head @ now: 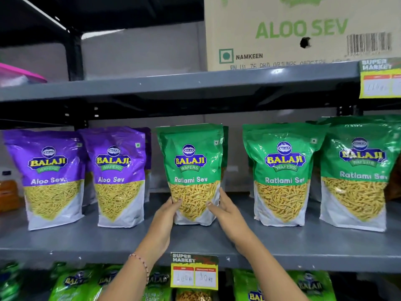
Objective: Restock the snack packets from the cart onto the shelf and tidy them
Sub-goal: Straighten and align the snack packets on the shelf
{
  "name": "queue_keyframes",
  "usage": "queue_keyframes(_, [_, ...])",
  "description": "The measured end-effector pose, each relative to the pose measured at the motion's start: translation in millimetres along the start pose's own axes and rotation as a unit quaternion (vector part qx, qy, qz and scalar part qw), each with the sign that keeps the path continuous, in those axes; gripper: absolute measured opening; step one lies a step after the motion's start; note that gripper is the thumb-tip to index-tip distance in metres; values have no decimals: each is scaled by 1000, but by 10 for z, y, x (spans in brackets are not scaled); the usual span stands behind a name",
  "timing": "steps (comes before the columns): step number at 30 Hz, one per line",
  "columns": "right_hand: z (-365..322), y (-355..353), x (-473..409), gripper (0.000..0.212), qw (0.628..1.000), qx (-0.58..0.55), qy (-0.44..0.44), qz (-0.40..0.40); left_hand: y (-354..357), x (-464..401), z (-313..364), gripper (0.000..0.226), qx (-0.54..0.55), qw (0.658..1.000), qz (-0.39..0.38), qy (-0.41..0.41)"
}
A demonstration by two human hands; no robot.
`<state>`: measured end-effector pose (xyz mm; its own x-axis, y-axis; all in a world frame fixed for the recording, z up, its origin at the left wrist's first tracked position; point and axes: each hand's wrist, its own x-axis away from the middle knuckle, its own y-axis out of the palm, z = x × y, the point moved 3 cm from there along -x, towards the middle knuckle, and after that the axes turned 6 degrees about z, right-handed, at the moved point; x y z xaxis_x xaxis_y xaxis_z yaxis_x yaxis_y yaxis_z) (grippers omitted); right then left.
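Packet (192,173) of Ratlami Sev stands upright on the shelf (130,242), long axis vertical. Left hand (168,213) and right hand (224,210) clasp its lower sides, equally near, each gripping it.

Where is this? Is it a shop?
Most likely a supermarket aisle. Grey metal shelves hold rows of Balaji snack packets, like the Ratlami Sev packet both hands are setting straight. A price tag printed "Super Market" hangs on the shelf edge, and a stock carton sits above.
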<state>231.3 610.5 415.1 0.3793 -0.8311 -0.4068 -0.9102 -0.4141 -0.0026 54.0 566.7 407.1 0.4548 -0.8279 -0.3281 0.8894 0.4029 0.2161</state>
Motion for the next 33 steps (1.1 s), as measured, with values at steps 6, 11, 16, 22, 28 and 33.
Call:
queue_keyframes(6, [38,-32,-16,93,1000,-22,9,-2,71,83,1,33,-66,996,-53,17])
queue_keyframes(11, [33,-67,-17,74,1000,-22,-16,3,123,205,61,31,-105,991,-78,15])
queue_keyframes(16, [18,-99,-13,65,999,-36,-36,11,154,232,75,33,-139,986,-86,17])
queue_keyframes(22, [27,-140,-3,63,998,-50,-31,11,204,291,95,33,-153,983,-102,14])
queue_keyframes(28, [-5,167,71,67,1000,-15,-16,-19,-85,419,160,35,-158,984,-76,12])
queue_keyframes(33, [-210,-105,184,75,987,3,-67,143,-44,442,313,73,-111,990,53,66])
